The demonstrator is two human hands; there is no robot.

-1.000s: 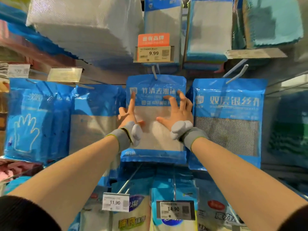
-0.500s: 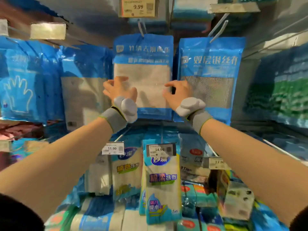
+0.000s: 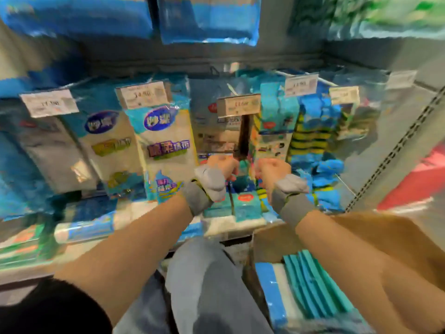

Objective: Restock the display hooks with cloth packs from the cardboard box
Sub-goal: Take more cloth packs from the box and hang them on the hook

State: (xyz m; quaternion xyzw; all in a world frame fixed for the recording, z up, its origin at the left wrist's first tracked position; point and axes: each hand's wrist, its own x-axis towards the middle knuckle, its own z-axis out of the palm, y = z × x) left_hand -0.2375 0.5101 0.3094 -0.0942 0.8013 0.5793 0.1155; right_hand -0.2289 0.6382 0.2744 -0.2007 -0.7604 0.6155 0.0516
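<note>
1. Brown cardboard box point(image 3: 269, 244) sits at the lower right, open at the top, under the person's right forearm and just beside a bent knee point(image 3: 204, 273) in grey-blue trousers.
2. Inside the box, cloth packs point(image 3: 308, 285) stand on edge in a tight row: one with a bright blue border and a white middle at the left, then several teal ones side by side. Motion blur hides any print on them.
3. The left hand point(image 3: 221, 165) and right hand point(image 3: 272, 168) are near each other in mid-frame, in front of the hanging goods and above the box. Each wrist wears a grey band.
4. Only the backs of the hands show, with the fingers folded out of sight; I cannot tell whether either hand holds anything.
5. Behind the hands, hanging packs point(image 3: 166, 145) of white cloth with a blue oval logo fill the display row, each under a price tag point(image 3: 238, 104).
6. To the right hang yellow-and-green striped sponges point(image 3: 308, 138) with blue packaging around them.
7. On the shelf below at the left lies a blue-and-white roll point(image 3: 84, 230).
</note>
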